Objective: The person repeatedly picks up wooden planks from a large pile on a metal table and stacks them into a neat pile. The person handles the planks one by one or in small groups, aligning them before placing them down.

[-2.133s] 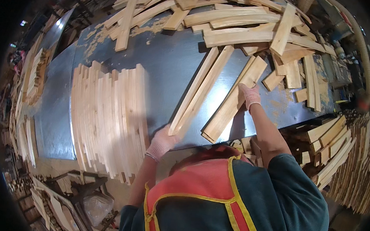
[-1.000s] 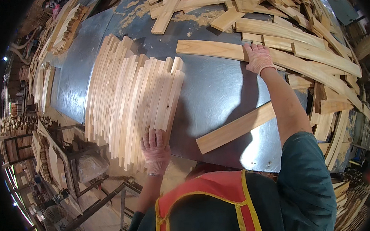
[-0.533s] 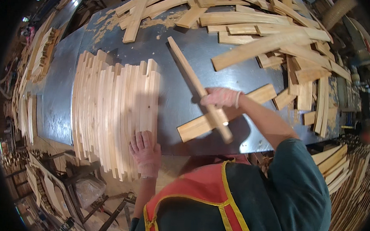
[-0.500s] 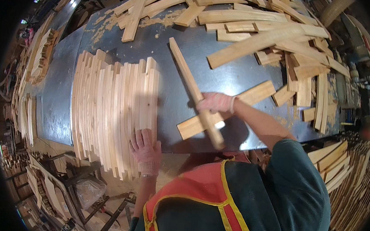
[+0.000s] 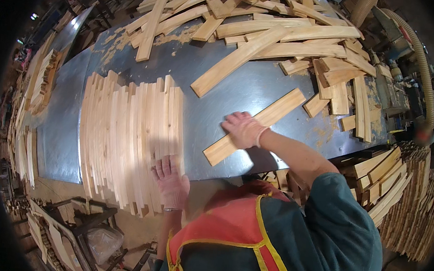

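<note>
Since the earlier frame, right hand (image 5: pixel 243 131) had come onto a lone plank (image 5: pixel 280 108). Desk (image 5: pixel 200 122) bore it and, leftward, a ragged-ended stack (image 5: pixel 128 139); bumping by left hand (image 5: pixel 172 183), fingers loosely spread, empty, could splay that. Right fingers' grip was unclear; off-centre pressure might skid the plank.

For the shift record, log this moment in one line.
left hand: at near end of strip row; right hand: over single board; heaped boards: far side of table
</note>
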The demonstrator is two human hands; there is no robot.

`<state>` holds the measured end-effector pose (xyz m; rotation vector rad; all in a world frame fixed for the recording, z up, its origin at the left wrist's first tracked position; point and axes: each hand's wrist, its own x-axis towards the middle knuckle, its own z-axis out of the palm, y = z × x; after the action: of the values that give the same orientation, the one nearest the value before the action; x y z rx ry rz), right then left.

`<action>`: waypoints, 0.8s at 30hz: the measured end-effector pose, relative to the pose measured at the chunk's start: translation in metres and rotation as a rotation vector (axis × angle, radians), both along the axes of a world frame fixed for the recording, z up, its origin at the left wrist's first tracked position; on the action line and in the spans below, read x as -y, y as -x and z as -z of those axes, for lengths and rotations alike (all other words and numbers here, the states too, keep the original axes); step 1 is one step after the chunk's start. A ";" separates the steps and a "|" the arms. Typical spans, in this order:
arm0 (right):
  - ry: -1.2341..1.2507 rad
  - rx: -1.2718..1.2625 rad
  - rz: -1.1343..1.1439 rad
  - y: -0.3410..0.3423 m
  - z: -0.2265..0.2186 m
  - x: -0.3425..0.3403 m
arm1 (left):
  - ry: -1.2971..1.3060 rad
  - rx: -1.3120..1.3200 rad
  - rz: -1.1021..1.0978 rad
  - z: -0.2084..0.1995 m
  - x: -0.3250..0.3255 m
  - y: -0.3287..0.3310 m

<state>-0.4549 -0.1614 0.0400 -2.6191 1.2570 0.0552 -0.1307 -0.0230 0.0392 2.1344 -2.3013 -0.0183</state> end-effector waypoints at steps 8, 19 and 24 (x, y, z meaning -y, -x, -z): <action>-0.112 -0.144 -0.049 0.076 -0.065 0.021 | -0.054 0.032 -0.072 -0.013 0.011 0.016; -0.569 1.467 0.891 0.218 -0.119 0.202 | 0.229 -0.206 0.192 0.008 0.257 0.147; -0.635 1.825 1.335 0.209 -0.016 0.157 | -0.181 -0.152 -0.057 0.018 0.315 0.180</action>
<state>-0.6639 -0.3182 0.0561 -0.2443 1.2730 -1.3726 -0.3109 -0.3376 0.0212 2.1908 -2.2295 -0.3888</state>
